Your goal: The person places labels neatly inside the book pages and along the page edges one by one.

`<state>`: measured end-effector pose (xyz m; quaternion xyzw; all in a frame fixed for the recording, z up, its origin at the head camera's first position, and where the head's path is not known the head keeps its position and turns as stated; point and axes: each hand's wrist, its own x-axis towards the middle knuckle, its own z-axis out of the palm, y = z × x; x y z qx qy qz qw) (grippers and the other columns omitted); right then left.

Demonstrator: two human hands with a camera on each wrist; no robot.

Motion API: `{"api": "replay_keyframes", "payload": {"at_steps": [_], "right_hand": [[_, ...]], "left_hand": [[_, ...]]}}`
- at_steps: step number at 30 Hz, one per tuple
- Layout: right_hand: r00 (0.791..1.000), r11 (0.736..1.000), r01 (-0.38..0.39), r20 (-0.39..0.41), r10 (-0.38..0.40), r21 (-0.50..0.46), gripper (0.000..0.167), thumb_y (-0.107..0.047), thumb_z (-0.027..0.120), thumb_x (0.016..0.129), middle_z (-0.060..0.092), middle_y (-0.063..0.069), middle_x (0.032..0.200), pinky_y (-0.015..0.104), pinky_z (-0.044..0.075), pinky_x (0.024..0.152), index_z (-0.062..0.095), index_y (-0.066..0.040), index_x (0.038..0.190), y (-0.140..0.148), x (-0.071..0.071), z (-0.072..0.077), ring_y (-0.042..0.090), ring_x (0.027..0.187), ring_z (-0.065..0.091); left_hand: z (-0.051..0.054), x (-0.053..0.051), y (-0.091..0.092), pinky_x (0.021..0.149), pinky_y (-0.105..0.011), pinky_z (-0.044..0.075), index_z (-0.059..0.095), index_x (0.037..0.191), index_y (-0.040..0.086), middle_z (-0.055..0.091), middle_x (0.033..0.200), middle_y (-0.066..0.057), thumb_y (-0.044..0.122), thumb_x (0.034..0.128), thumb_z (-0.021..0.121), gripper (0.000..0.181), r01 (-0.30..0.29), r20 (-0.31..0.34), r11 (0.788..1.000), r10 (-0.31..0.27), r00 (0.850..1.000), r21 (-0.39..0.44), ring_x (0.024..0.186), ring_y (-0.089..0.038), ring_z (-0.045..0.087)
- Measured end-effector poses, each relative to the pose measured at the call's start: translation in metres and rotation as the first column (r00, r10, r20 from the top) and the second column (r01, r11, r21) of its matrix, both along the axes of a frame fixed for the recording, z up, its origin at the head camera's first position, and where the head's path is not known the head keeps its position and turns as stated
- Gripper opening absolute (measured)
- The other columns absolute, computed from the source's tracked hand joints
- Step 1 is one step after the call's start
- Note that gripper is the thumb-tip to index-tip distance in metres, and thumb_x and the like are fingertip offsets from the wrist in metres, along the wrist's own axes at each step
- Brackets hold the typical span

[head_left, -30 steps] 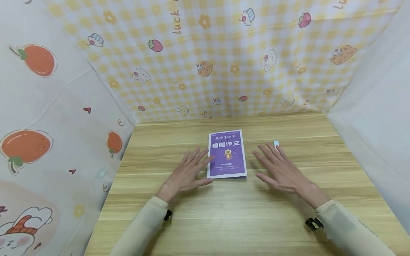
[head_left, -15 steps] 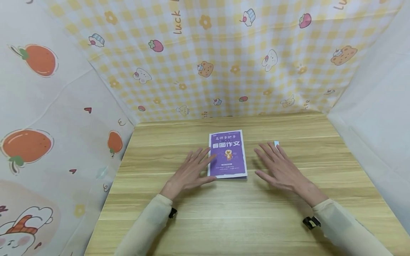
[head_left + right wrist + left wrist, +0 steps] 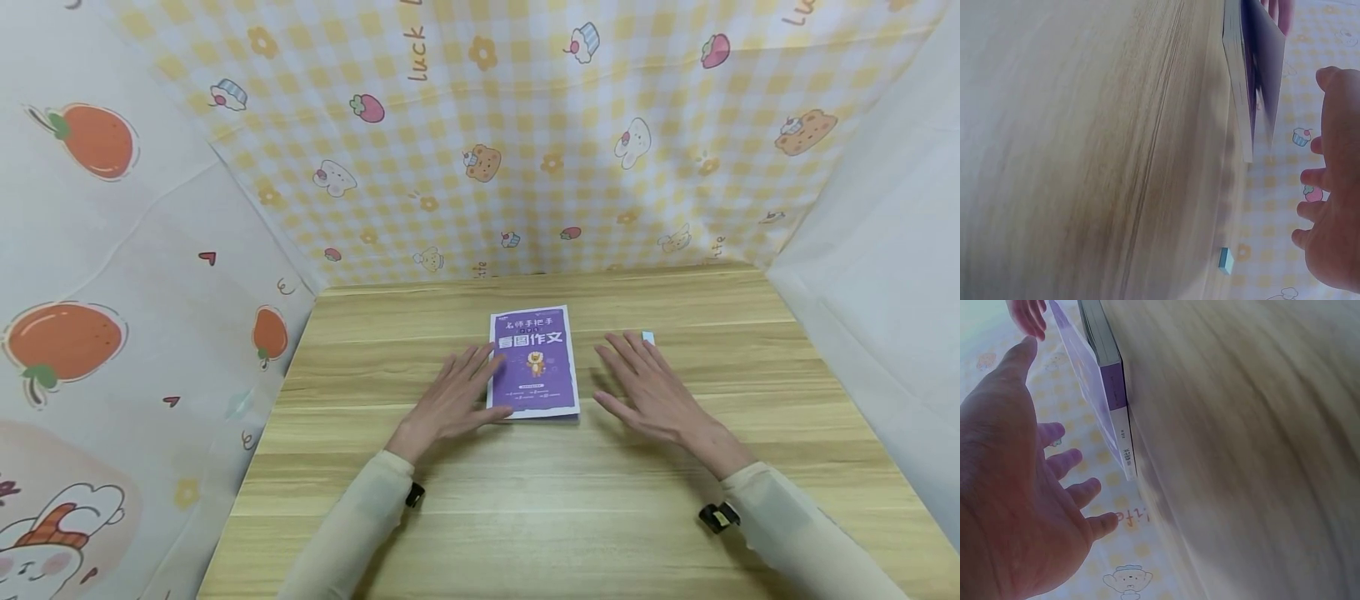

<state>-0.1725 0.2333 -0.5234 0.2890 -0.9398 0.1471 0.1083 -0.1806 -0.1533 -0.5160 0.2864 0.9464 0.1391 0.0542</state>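
Wood-grain table, purple book lying between left hand and right hand, both released, fingers spread.

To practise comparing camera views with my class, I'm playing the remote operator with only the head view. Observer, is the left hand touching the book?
Observer: No. The left wrist view shows a gap between the left hand and the book.
Operator: Is the front cover lying flat?
Observer: No. The right wrist view shows the front cover lifted off the pages on that side.
Operator: And the pale-blue piece partly hidden by the right hand: are they touching?
Observer: No, the right wrist view shows them apart.
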Motion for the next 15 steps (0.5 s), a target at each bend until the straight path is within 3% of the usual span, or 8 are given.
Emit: {"api": "replay_keyframes", "payload": {"at_steps": [6, 15], "right_hand": [[1.0, 1.0, 0.006, 0.011, -0.005, -0.017, 0.08, -0.044, 0.071, 0.107, 0.042, 0.027, 0.178, 0.074, 0.028, 0.137, 0.046, -0.004, 0.171, -0.002, -0.002, -0.002, 0.056, 0.167, 0.035], [0.996, 0.999, 0.034, 0.087, -0.031, -0.028, 0.079, -0.045, 0.067, 0.11, 0.038, 0.028, 0.18, 0.077, 0.027, 0.136, 0.042, -0.003, 0.172, -0.005, -0.004, -0.007, 0.057, 0.168, 0.031]], "left_hand": [[-0.002, -0.001, 0.004, 0.144, -0.07, 0.018, 0.025, 0.181, 0.015, 0.018, 0.191, -0.018, 0.071, 0.1084, 0.06, 0.098, -0.002, 0.012, 1.0, 0.002, 1.0, 0.012, 0.177, -0.045, 0.018], [-0.003, -0.003, 0.013, 0.144, -0.071, 0.016, 0.024, 0.182, 0.015, 0.014, 0.192, -0.015, 0.07, 0.1094, 0.058, 0.097, -0.016, 0.036, 1.0, 0.015, 0.999, 0.017, 0.178, -0.045, 0.017]]}}
